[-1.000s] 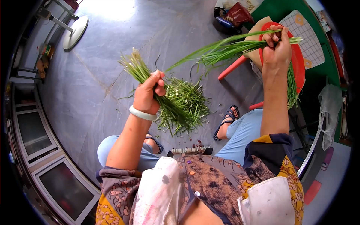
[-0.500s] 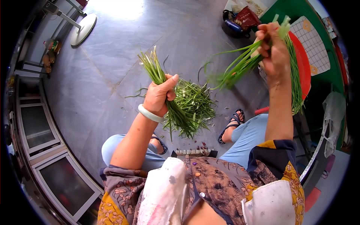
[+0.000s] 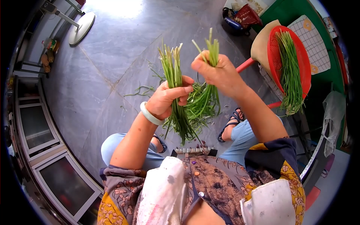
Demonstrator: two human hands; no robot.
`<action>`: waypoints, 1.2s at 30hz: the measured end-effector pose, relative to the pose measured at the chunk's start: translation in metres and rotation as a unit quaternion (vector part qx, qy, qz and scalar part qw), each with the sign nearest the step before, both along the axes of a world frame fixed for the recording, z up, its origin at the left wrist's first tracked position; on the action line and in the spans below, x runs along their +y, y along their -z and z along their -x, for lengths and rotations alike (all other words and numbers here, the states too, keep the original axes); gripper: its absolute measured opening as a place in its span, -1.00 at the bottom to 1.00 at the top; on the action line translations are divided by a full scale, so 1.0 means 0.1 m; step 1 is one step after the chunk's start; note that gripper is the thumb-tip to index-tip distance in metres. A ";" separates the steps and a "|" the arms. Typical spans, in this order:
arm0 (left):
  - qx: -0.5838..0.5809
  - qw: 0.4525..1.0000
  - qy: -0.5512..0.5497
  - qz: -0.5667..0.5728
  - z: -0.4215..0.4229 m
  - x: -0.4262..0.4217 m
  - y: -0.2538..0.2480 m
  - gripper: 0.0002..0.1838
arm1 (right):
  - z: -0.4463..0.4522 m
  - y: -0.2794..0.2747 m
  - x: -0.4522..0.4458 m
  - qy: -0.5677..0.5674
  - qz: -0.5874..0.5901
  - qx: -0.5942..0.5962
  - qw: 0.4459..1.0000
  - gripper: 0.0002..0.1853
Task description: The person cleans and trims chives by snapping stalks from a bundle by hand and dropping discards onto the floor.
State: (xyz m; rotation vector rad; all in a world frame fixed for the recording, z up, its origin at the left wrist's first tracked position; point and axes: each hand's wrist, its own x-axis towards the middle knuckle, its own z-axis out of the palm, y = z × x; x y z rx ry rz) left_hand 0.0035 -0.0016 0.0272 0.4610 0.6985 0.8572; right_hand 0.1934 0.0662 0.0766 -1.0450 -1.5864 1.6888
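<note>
My left hand (image 3: 165,99), with a pale bangle on its wrist, is closed around a thick bunch of chives (image 3: 171,69), pale stem ends up and dark leaves hanging down. Beside it on the right, my right hand (image 3: 222,73) grips a smaller bunch of chives (image 3: 213,50); its light stems stick up above the fist and the green leaves droop below. Under both hands a heap of loose green trimmings (image 3: 197,114) lies on the floor, partly hidden by the bunches. More long chives (image 3: 289,75) lie in a red plastic basket (image 3: 273,65) at the right.
The basket rests on a red-framed stool (image 3: 245,65). A green table (image 3: 332,80) with a checked cloth (image 3: 313,48) stands behind it. A dark pot (image 3: 234,24) is at the upper right, a round white stand base (image 3: 82,28) at the upper left. Glass-fronted cabinets (image 3: 37,125) line the left.
My right hand has moved left and down from near the basket, bringing its chives next to my left hand. The left hand's bunch has shifted slightly right and turned more upright.
</note>
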 end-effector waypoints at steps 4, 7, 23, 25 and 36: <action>0.021 0.999 0.020 -0.027 -0.06 -0.03 0.02 -0.75 | 0.15 0.00 -0.06 0.038 -0.036 -0.026 0.998 -0.78; 0.041 0.997 0.046 -0.047 -0.09 -0.04 0.01 -0.73 | 0.18 0.11 -0.07 0.034 -0.017 0.003 0.999 -0.85; -0.053 0.998 0.013 0.022 0.06 -0.06 0.07 -0.73 | -0.13 0.01 0.17 0.125 0.091 0.142 0.978 -0.89; -0.043 0.999 0.021 0.013 0.08 -0.04 0.11 -0.74 | -0.22 -0.03 0.22 0.145 0.077 0.162 0.973 -0.86; 0.200 0.942 -0.253 0.093 0.57 0.04 0.74 -0.69 | -0.55 -0.20 0.33 0.175 0.084 0.213 0.957 -0.85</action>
